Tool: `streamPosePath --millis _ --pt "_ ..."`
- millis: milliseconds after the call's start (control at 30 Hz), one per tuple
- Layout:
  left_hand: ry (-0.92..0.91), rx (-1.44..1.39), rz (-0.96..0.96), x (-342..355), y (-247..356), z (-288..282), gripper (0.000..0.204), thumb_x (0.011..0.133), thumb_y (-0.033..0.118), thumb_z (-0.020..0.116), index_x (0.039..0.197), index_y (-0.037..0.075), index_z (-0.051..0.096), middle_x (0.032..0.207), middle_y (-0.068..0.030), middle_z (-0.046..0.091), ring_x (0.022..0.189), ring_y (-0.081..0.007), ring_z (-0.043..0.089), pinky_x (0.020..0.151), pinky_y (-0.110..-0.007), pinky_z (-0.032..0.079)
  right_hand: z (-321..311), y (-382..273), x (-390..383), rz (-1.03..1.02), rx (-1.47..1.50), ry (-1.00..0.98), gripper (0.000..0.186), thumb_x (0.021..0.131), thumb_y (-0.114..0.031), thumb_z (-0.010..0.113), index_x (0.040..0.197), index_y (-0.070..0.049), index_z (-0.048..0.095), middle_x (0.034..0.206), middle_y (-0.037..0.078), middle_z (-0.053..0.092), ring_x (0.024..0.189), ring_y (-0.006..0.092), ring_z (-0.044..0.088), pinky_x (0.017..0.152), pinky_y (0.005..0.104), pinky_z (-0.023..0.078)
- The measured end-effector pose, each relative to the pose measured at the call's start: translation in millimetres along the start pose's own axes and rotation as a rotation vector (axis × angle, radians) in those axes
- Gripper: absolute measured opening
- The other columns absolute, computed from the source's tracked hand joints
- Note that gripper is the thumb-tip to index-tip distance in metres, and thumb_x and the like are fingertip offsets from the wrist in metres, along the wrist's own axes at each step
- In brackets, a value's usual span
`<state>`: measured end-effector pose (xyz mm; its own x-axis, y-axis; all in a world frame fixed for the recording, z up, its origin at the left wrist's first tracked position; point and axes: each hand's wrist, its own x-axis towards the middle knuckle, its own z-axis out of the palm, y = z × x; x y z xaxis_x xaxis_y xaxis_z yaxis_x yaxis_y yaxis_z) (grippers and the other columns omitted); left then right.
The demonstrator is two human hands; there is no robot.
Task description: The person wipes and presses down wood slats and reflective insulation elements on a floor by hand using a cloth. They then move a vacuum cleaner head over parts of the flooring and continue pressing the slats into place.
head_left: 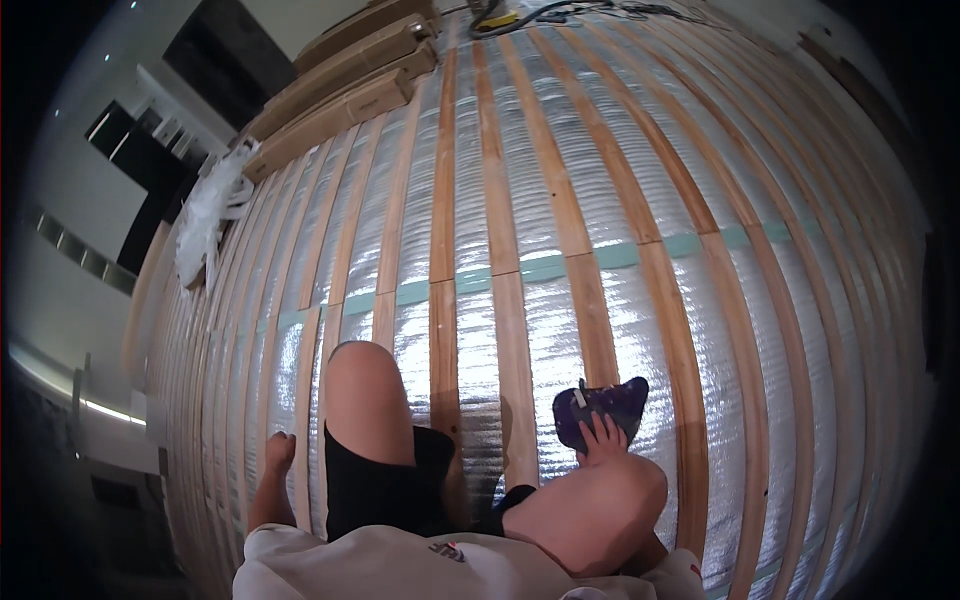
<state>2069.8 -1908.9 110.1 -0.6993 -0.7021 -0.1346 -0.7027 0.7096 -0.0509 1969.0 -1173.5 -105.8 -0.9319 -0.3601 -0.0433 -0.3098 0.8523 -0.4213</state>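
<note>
My right hand (pixel 603 443) reaches past my right knee and touches a dark purple, pouch-like thing (pixel 625 405). Its fingers are spread over the near side of it. A small pale tab (pixel 580 398) shows at the left of this thing; its exact kind is unclear. It lies over a wooden batten (pixel 597 345) and the silver foil sheet beside that. Out to the left of my left knee hangs my left hand (pixel 281 452), closed, and whatever may be in it is hidden.
Parallel wooden battens run away over silver foil underlay (pixel 420 250), crossed by a green tape strip (pixel 530 268). Long cardboard boxes (pixel 335 115) lie stacked at far left, near white plastic wrapping (pixel 205 215). A hose (pixel 487 22) and cables (pixel 660 12) lie at the far end.
</note>
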Motion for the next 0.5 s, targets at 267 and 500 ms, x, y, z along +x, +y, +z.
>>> streamPosePath --millis 267,500 --pt "-0.088 0.006 0.142 130.7 71.1 68.9 0.045 0.101 0.044 0.053 0.095 0.002 0.068 0.102 -0.0283 0.070 0.101 -0.0498 0.065 0.087 -0.058 0.052 18.8 33.8 -17.2 0.062 -0.091 0.270 0.056 0.074 -0.024 0.067 0.128 -0.014 0.068 0.138 0.017 0.058 0.119 0.0441 0.056 0.098 0.0581 0.047" --pt "-0.036 -0.032 0.499 317.4 137.2 97.6 0.036 0.102 0.039 0.053 0.094 0.006 0.067 0.091 -0.0219 0.071 0.089 -0.0439 0.068 0.077 -0.056 0.053 -76.6 -3.6 65.3 0.638 0.334 -0.136 0.024 0.081 -0.003 0.065 0.102 -0.001 0.076 0.104 0.020 0.075 0.096 0.0329 0.072 0.088 0.0405 0.055"
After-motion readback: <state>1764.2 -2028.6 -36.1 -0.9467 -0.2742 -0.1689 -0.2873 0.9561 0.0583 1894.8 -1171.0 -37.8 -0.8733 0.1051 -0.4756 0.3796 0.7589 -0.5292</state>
